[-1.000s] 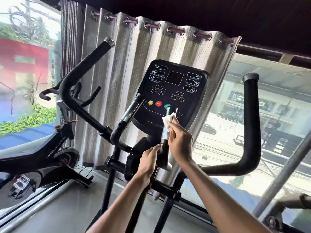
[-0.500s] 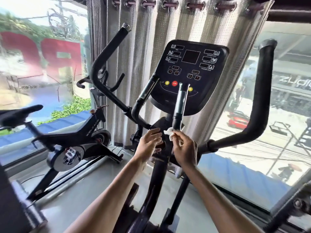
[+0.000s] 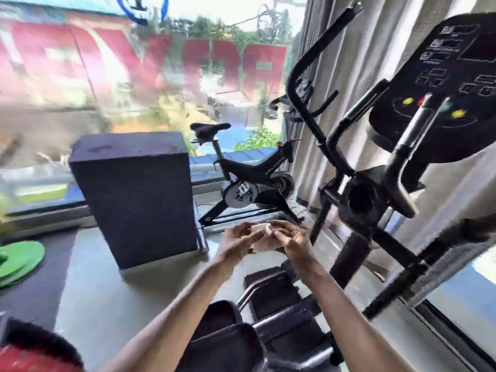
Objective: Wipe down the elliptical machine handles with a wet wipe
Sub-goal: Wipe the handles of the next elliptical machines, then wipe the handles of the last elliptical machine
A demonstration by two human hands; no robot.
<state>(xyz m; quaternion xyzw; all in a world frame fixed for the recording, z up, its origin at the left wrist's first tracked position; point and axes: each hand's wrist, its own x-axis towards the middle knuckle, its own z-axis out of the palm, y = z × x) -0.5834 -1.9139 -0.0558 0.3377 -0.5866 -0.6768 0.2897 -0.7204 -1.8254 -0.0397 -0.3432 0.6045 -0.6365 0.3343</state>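
Pale wet wipe (image 3: 264, 234) pinched between my left hand (image 3: 239, 238) and right hand (image 3: 291, 237), both gripping it, held low, left of and clear of the elliptical handles (image 3: 402, 146).

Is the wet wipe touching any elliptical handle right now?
No: both hands, left hand and right hand, hold the crumpled white wet wipe between them, apart from the black elliptical handles.
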